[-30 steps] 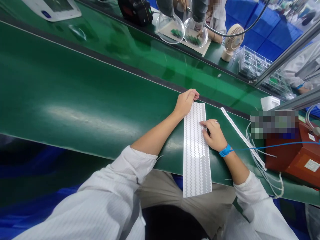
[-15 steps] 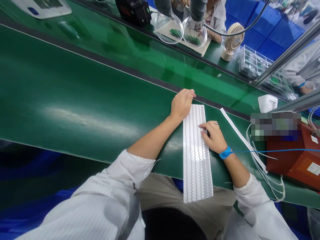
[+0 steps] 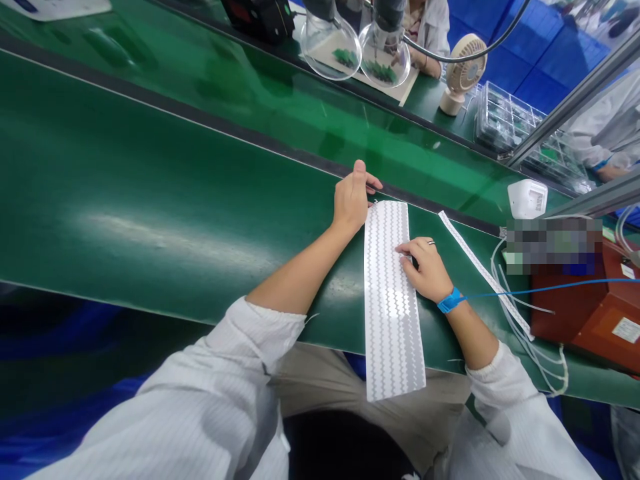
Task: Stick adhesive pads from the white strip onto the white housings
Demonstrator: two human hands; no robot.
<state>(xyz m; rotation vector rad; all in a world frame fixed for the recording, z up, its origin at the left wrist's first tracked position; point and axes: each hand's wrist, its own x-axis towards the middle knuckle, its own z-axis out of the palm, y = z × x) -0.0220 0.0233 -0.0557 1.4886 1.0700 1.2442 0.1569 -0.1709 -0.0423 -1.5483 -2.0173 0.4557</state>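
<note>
On tabletop [image 3: 200, 220], overhanging near edge: one sheet [image 3: 393, 340]. Left hand [image 3: 351, 197]: at sheet's far left corner; fingers' grip indiscernible. Right hand [image 3: 429, 271]: fingers unclenched, index touching sheet. Strip [image 3: 470, 255]: rightward, apart.

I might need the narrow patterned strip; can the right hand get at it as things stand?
Probably yes. The strip lies to the right of the right hand, its far end uncovered; the blue cord crosses its nearer part, and the hand would have to leave the sheet.

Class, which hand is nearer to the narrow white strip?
Right. The right hand is left of the narrow white strip; the left hand is farther left, at a corner of the patterned sheet.
</note>
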